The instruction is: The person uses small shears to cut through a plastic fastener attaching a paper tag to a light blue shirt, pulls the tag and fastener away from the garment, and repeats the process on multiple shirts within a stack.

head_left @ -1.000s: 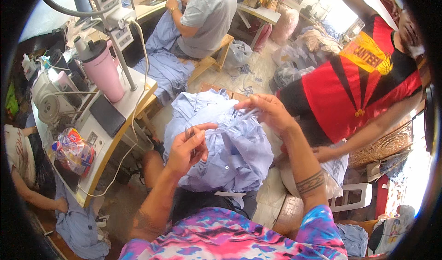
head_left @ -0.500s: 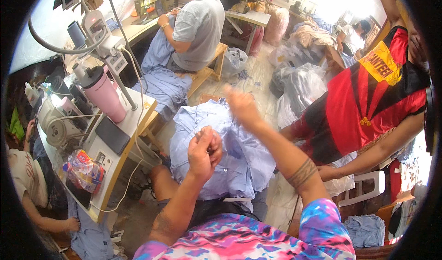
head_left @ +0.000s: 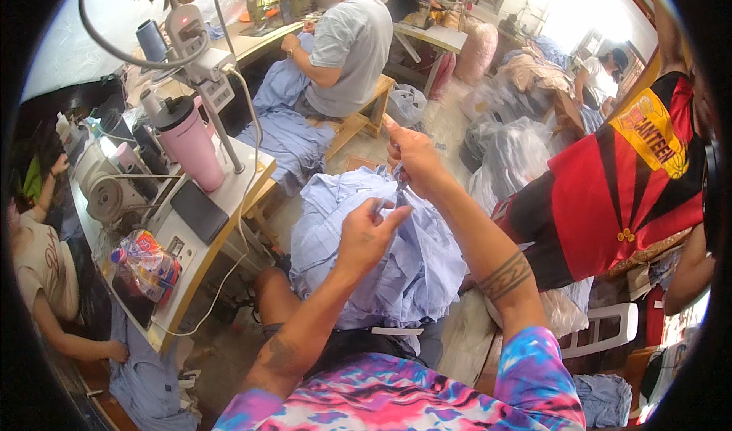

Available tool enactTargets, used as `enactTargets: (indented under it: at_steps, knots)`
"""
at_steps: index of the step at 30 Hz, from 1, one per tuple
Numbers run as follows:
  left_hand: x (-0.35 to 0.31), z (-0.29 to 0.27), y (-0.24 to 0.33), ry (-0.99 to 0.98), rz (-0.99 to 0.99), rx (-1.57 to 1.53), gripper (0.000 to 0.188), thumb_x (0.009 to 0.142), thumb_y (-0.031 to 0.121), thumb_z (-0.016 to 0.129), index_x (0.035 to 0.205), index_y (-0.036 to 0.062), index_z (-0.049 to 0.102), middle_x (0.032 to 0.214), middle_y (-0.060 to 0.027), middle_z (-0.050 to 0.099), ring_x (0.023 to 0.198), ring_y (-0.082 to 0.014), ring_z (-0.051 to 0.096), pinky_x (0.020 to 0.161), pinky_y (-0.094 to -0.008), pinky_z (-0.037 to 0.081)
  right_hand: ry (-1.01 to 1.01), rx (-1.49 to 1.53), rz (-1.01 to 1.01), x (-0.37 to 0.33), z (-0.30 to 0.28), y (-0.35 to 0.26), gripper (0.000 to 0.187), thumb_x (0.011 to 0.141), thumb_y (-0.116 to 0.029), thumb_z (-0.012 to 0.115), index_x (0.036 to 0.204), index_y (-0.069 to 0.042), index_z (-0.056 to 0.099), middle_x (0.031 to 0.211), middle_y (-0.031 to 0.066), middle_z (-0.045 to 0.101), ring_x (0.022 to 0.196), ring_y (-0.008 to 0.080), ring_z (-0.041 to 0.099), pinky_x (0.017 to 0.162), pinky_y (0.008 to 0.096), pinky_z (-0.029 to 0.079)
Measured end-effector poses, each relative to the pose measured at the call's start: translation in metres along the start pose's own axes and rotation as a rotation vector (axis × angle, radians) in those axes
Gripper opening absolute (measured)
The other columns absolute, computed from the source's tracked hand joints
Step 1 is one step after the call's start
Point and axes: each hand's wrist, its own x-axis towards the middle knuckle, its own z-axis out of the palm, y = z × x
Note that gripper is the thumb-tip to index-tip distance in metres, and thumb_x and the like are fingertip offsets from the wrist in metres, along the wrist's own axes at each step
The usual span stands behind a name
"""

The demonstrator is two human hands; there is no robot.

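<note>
A heap of light blue cloth garments [head_left: 343, 240], with a small button showing on one, lies bunched over my lap. Above it, my left hand [head_left: 370, 236] is closed in a pinch, thumb and fingers pointing to the right. My right hand [head_left: 415, 160] is closed just beyond it, thumb raised. Between the two hands shows a small grey and dark thing, too small and blurred to name. Which hand grips it, or whether both do, I cannot make out.
At left, a sewing table [head_left: 255, 173] holds a pink tumbler [head_left: 192, 150], a phone [head_left: 200, 211] and a plastic-wrapped pack [head_left: 145, 267]. A person [head_left: 347, 49] sews ahead; another in a red and black jersey [head_left: 583, 187] stands close at right. Plastic bags [head_left: 515, 152] lie beyond.
My right hand has come down and back toward my left. My left hand has moved right and turned its fingers toward it. The standing person's lower arm has drawn away rightward.
</note>
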Motion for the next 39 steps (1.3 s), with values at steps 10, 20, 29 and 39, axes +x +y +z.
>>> enactTargets:
  at_steps: [10, 20, 29, 39]
  knots:
    - [-0.013, -0.015, 0.020, -0.292, -0.233, -0.338, 0.034, 0.097, 0.029, 0.075, 0.074, 0.0120, 0.057, 0.063, 0.0076, 0.047, 0.053, -0.0023, 0.040, 0.047, -0.0234, 0.029, 0.168, -0.329, -0.363, 0.023, -0.026, 0.012, 0.050, 0.105, -0.047, 0.061, 0.066, -0.019, 0.046, 0.058, -0.0092, 0.037, 0.048, 0.0046, 0.033, 0.045, 0.0263, 0.022]
    - [0.002, -0.061, -0.019, 0.062, 0.029, 0.703, 0.030, 0.097, 0.025, 0.072, 0.096, -0.0041, 0.066, 0.089, -0.0199, 0.073, 0.079, -0.0346, 0.070, 0.071, -0.0402, 0.052, 0.134, -0.393, -0.348, -0.005, -0.027, -0.026, 0.045, 0.106, -0.043, 0.059, 0.071, -0.015, 0.053, 0.062, -0.0078, 0.040, 0.054, 0.0052, 0.034, 0.049, 0.0266, 0.025]
    - [-0.123, -0.147, 0.081, 0.133, -0.085, 0.560, 0.026, 0.095, 0.022, 0.073, 0.105, -0.0021, 0.069, 0.084, -0.0126, 0.066, 0.065, -0.0191, 0.057, 0.062, -0.0331, 0.048, -0.364, 0.087, -0.327, -0.140, 0.062, -0.053, 0.036, 0.108, -0.037, 0.056, 0.086, -0.009, 0.048, 0.063, -0.0017, 0.042, 0.050, 0.0063, 0.038, 0.044, 0.0241, 0.030]
    - [-0.225, -0.218, 0.116, 0.391, -0.040, 0.978, 0.018, 0.088, 0.013, 0.080, 0.100, 0.0016, 0.073, 0.103, -0.0099, 0.065, 0.075, -0.0203, 0.066, 0.067, -0.0320, 0.053, -0.833, -0.182, -0.340, -0.164, 0.189, 0.018, 0.032, 0.094, -0.008, 0.074, 0.116, -0.003, 0.050, 0.082, -0.0014, 0.052, 0.070, 0.0075, 0.051, 0.062, 0.0240, 0.043]
